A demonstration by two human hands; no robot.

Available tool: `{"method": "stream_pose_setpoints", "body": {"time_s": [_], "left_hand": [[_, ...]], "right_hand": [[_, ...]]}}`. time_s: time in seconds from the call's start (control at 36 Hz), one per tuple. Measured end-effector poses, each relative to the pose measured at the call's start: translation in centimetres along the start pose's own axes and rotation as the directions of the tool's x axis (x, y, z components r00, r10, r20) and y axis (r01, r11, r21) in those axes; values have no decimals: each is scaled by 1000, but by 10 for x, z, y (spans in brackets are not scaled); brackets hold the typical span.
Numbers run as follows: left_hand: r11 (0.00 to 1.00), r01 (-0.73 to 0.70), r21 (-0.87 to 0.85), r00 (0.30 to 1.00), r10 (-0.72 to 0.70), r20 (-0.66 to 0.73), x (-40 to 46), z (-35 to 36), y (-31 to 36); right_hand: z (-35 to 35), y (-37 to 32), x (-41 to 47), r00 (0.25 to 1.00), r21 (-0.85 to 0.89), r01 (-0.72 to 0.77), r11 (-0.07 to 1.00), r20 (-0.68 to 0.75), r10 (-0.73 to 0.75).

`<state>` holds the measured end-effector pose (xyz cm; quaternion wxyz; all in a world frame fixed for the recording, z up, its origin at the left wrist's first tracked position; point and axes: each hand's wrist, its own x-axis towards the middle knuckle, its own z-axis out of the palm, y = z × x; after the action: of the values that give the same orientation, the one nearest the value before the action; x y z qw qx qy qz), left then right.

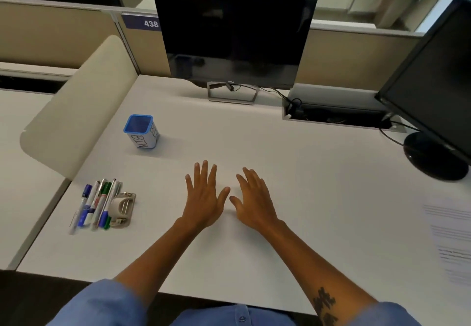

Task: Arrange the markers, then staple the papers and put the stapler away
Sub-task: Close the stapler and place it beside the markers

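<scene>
My left hand (204, 197) and my right hand (253, 198) lie flat on the white desk (318, 185), side by side, fingers spread and holding nothing. Several markers (95, 204) with blue and green caps lie in a loose bundle at the desk's left front. A beige stapler (123, 208) rests against their right side. A blue-rimmed pen cup (141, 131) labelled BIN stands empty behind them. Printed papers (451, 239) lie at the desk's right edge, partly cut off by the frame.
A dark monitor (232, 40) stands at the back centre, a second monitor (433, 91) at the right with its round base (433, 156). A cable tray (336, 115) with wires is between them. A beige divider (76, 103) borders the left.
</scene>
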<state>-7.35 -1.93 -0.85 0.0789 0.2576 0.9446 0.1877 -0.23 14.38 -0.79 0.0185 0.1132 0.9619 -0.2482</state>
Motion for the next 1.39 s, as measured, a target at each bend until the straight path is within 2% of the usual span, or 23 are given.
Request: {"method": "stream_pose_setpoints", "body": {"time_s": [0.28,0.5,0.83,1.08,1.39], "left_hand": [[1000,-6,19,998,5,65,12,33,56],[998,64,17,990,-65,125,3,58,65],[990,122,67,981,-131,145,-19,79,57],[983,87,162,984,-110,142,-30,83,42],[985,89,146,982,-111,151,-30,84,41]], "right_hand": [[-37,80,-26,992,29,-124,992,6,123],[-37,117,-43,991,-1,-130,991,34,130],[-26,129,-50,999,-65,-26,998,38,29],[-25,115,-43,995,-51,97,994,28,-95],[-18,113,-41,992,-127,123,984,17,-122]]}}
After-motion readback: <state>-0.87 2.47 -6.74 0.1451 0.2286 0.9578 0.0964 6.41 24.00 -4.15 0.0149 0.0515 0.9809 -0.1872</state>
